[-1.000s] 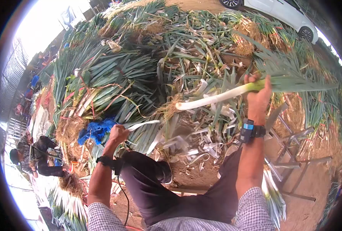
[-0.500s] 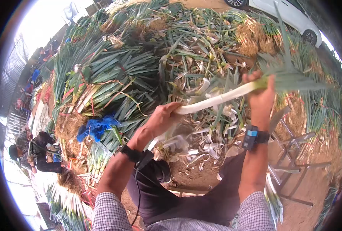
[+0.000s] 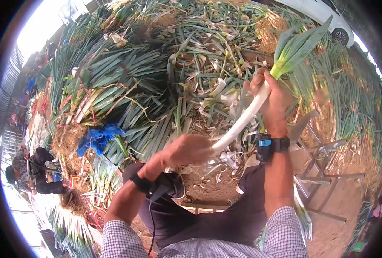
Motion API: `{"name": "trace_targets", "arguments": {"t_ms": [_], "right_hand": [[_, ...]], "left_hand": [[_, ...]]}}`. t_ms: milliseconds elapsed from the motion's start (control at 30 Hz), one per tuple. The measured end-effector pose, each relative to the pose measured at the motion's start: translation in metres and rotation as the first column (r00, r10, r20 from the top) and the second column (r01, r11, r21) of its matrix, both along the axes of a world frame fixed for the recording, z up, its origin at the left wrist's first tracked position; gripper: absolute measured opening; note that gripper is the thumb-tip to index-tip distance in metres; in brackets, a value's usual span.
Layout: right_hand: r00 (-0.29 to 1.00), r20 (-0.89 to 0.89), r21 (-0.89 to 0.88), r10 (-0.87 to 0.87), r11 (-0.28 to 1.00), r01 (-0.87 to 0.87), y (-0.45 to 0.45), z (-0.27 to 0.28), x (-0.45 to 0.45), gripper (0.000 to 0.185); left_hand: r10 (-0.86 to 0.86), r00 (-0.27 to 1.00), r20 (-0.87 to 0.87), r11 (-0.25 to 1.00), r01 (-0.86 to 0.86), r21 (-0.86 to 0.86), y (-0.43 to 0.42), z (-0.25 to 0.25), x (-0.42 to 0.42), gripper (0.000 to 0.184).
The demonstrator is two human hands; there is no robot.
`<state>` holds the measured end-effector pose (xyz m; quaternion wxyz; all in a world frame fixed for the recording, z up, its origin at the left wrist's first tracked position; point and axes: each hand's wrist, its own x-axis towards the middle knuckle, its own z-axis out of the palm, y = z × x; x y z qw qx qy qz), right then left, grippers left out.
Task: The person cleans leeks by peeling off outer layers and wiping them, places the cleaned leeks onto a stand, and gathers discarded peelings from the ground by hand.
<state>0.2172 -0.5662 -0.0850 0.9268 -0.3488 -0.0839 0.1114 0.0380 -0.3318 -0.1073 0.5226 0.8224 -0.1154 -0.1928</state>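
One long leek [image 3: 241,120] slants across the middle, its green leaves up at the right and its white stem running down to the left. My right hand [image 3: 270,92] is wrapped round the upper stem, just below the leaves. At the lower root end is my left hand [image 3: 188,149], blurred, with its fingers closed round the stem's end; the roots are hidden. Loose peelings and leaves [image 3: 225,92] lie on the ground beyond the leek.
Heaped leeks [image 3: 126,73] fill the left, beside blue netting [image 3: 98,138]. A metal frame [image 3: 317,167] stands at the right, near tied bundles [image 3: 270,32]. Another person [image 3: 40,172] sits at the far left. A white car [image 3: 328,21] is behind.
My left hand has gone from beside the blue netting to the leek's root end. The leek has tilted, its leaves swinging upward, and my right hand has moved slightly left.
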Motion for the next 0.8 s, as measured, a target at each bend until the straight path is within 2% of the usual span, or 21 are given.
{"name": "trace_targets", "arguments": {"t_ms": [100,133,233,267,367,467,500,567,600,633,767,800], "right_hand": [[0.996,-0.045,-0.181,-0.073,0.981,0.064,0.005,-0.001,0.002,0.025],[0.993,-0.078,-0.161,-0.092,0.984,0.079,0.009,-0.014,0.013,0.021],[0.983,-0.164,-0.179,-0.086,0.982,0.056,0.016,-0.038,0.018,0.019],[0.986,-0.163,-0.118,-0.044,0.993,0.025,0.016,-0.039,0.018,0.018],[0.992,-0.069,0.139,0.102,0.986,-0.092,0.016,-0.027,0.017,0.015],[0.994,-0.051,0.086,0.097,0.992,-0.092,0.026,-0.026,0.014,0.014],[0.994,-0.044,0.068,0.101,0.993,-0.098,0.029,-0.026,0.011,0.014],[0.998,-0.058,-0.032,0.002,0.999,-0.003,0.036,-0.028,0.008,0.015],[0.997,-0.054,-0.092,-0.063,0.994,0.058,0.039,-0.027,0.004,0.016],[0.991,-0.048,-0.151,-0.124,0.982,0.115,0.041,-0.026,0.002,0.017],[0.978,-0.034,-0.191,-0.204,0.962,0.194,0.055,-0.028,-0.007,0.02],[0.976,-0.068,-0.16,-0.208,0.968,0.195,0.059,-0.026,-0.009,0.021]], "left_hand": [[0.039,0.913,0.407,0.977,-0.12,0.176,-0.011,-0.028,-0.018,0.019],[0.036,0.904,0.425,0.923,-0.193,0.332,-0.018,-0.025,-0.023,0.016],[0.202,0.884,0.422,0.891,-0.344,0.295,-0.028,-0.046,-0.042,0.012],[0.24,0.864,0.442,0.888,-0.379,0.259,-0.031,-0.053,-0.047,0.008],[0.305,0.795,0.524,0.904,-0.414,0.103,-0.023,-0.071,-0.055,0.017],[0.136,0.851,0.507,0.921,-0.297,0.251,-0.002,-0.081,-0.051,0.026],[0.276,0.82,0.501,0.853,-0.449,0.265,-0.002,-0.072,-0.052,0.026],[0.524,0.688,0.502,0.649,-0.704,0.289,-0.006,-0.055,-0.05,0.024],[0.473,0.607,0.639,0.574,-0.762,0.3,-0.006,-0.053,-0.045,0.019],[0.48,0.62,0.621,0.603,-0.747,0.28,-0.008,-0.05,-0.042,0.019],[0.55,0.62,0.56,0.66,-0.733,0.163,-0.036,-0.038,-0.017,0.02],[0.539,0.637,0.551,0.665,-0.723,0.186,-0.04,-0.038,-0.008,0.02]]}}
